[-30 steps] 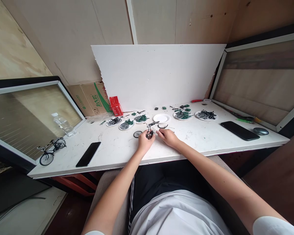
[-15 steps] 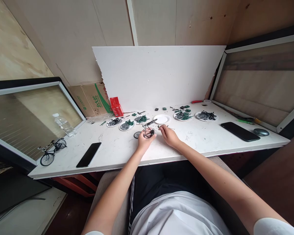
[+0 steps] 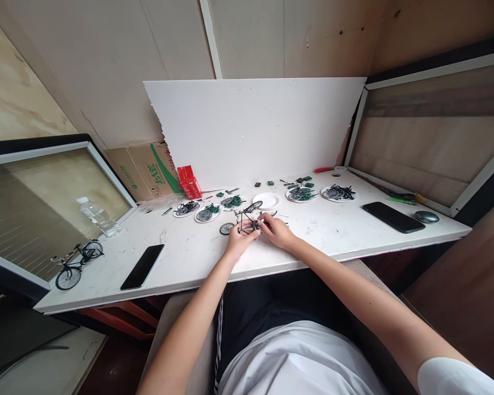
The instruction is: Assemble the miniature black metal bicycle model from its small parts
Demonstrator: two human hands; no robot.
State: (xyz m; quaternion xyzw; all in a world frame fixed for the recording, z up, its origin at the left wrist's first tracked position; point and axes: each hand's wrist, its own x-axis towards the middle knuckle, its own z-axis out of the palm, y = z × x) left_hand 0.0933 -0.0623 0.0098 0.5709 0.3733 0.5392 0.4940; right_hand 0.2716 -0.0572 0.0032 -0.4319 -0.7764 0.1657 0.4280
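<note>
My left hand [image 3: 237, 241] is closed around a small black model bicycle frame [image 3: 247, 218], holding it upright just above the white table [image 3: 189, 258]. My right hand [image 3: 275, 230] pinches at the frame's right side, fingers pressed together on it. A loose small wheel [image 3: 226, 228] lies on the table just left of my left hand. An empty white paper plate [image 3: 266, 200] sits right behind the frame.
Several paper plates of black and green parts [image 3: 208, 213] [image 3: 300, 193] [image 3: 338, 192] line the back. A finished model bicycle [image 3: 73, 264] and water bottle [image 3: 94, 215] stand far left. Black phones lie at left [image 3: 142, 266] and right [image 3: 393, 216]. A red box [image 3: 189, 182] leans by the white board.
My right hand has come back to the frame and closed on its right side. The frame is tilted more upright in my left hand. The view shifted slightly right.
</note>
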